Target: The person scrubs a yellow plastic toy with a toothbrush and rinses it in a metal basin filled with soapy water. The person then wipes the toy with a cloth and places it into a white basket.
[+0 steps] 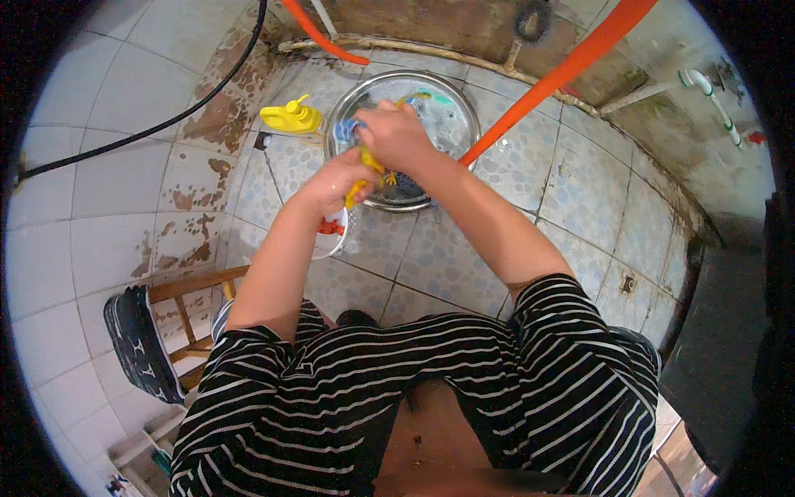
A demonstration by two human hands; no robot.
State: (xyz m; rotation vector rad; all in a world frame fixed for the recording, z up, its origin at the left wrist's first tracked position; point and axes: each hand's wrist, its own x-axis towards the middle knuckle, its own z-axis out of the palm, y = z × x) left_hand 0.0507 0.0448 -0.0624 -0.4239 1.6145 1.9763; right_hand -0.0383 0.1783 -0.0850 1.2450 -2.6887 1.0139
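Note:
A round metal basin (475, 127) of soapy water stands on the tiled floor before me. Over its near left rim, my left hand (345, 180) grips a yellow figure (371, 160), which looks like a plastic toy. My right hand (397, 136) is curled against the left hand, above the water, with a blue-and-white striped piece (348, 130) at its fingers. Whether that piece is a brush or a toy is unclear. Dark and yellow bits show in the water below the hands, and a green piece (440, 96) lies near the far side. My fingers hide part of the yellow figure.
A white perforated basket (326, 251) holding a red item (331, 227) stands below my left wrist. The yellow pump bottle (290, 118) is left of the basin. An orange hose (546, 87) crosses to the basin's right rim. A wooden chair (186, 320) is at my left.

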